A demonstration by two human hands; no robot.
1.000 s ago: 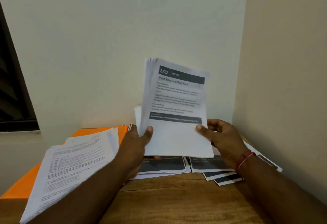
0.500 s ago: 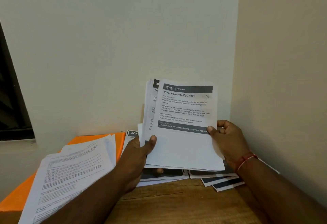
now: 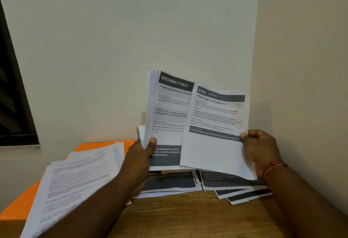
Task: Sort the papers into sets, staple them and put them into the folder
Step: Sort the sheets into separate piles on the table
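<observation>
My left hand [image 3: 140, 155] grips the lower left corner of a stack of printed sheets [image 3: 167, 109], held upright above the table; its top page is headed "Dressing Table". My right hand [image 3: 260, 149] pinches the right edge of a single sheet [image 3: 212, 130] headed "3782 Place Eggs into Egg Rack", which is pulled off to the right and overlaps the stack. An orange folder [image 3: 22, 205] lies at the left with a pile of text pages [image 3: 75, 183] on it. No stapler is visible.
Several sheets with dark footer bands [image 3: 231, 187] lie fanned on the wooden table [image 3: 188, 217] below my hands. The table sits in a wall corner; the right wall [image 3: 301, 68] is close. A dark window [image 3: 11, 96] is at the left.
My right hand has drawn the egg-rack sheet to the right, away from the stack, uncovering the "Dressing Table" page beneath. The stack had come down from higher up before that.
</observation>
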